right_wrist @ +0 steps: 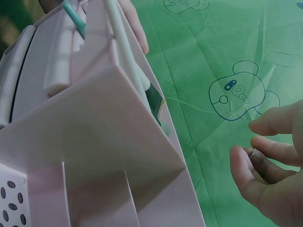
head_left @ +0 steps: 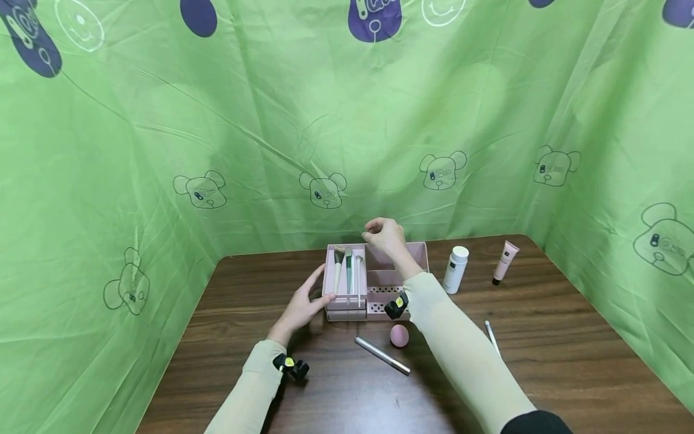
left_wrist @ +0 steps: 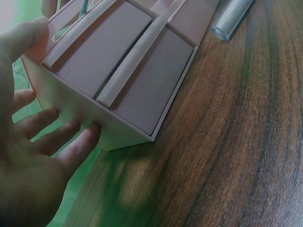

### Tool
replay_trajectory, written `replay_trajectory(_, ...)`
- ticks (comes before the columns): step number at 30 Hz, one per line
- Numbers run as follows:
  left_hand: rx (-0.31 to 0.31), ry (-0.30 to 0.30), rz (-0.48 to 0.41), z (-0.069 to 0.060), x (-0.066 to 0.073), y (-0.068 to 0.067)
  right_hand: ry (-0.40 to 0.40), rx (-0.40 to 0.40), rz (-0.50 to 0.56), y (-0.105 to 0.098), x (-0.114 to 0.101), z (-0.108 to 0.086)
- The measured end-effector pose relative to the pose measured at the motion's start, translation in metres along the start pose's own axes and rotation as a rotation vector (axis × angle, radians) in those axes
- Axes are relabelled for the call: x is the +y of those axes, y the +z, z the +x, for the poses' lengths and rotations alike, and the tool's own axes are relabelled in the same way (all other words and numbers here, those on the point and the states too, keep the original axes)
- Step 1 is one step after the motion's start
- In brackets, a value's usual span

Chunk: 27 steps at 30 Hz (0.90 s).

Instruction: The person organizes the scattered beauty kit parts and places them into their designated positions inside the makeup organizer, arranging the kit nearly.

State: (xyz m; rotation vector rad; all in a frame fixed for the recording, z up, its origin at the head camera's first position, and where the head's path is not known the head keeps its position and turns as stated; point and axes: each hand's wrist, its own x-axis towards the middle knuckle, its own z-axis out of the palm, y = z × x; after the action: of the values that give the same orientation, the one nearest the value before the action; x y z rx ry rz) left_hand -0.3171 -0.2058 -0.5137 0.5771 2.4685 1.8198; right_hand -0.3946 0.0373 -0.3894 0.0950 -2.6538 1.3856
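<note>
1. While the left hand [head_left: 300, 307] rests its fingertips on the outer left wall and its thumb at the front corner, the pink organizer [head_left: 346, 314] sits near the back middle of the table [head_left: 233, 337]; the hand is spread, not wrapped round it.
2. Above the back of the organizer hangs the right hand [head_left: 385, 235], fingers loosely bent, a small gap between thumb and forefinger, nothing visible in its grasp.
3. Several brushes [head_left: 349, 277] lie in the organizer's top left tray, above two drawer fronts; divided compartments [right_wrist: 99, 201] fill the right half.
4. Across that right half passes the right sleeve [head_left: 461, 337], hiding part of the dotted front panels.
5. A white bottle [head_left: 456, 271] stands just beside the organizer on the right, with a pink tube [head_left: 506, 261] farther over, black cap down.
6. In front lie a pink ball [head_left: 399, 336] and a silvery tube [head_left: 382, 355], near each other; a thin white stick [head_left: 492, 337] is partly covered by the sleeve.
7. Behind the organizer, the table's rear edge meets green cloth [head_left: 358, 132], leaving little depth there; wider stretches of wood run to the left edge and toward the front.
</note>
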Motion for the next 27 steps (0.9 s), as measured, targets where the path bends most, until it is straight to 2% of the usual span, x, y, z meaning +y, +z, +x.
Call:
replay_trajectory(7, -0.029, 0.0, -0.011, -0.008, 0.028, 0.0, -0.021, 0.016, -0.009, -0.006, 0.009, -0.008)
replay_trajectory(10, -0.025, -0.002, -0.005, -0.009, 0.034, -0.001, -0.045, 0.022, -0.019, -0.012, 0.012, -0.013)
replay_trajectory(19, -0.027, -0.005, 0.012, -0.01, 0.034, -0.002, -0.084, -0.003, -0.028, -0.033, 0.025, -0.029)
replay_trajectory(27, -0.023, -0.012, 0.022, -0.009, 0.032, -0.002, -0.128, 0.033, -0.047, -0.046, 0.031, -0.04)
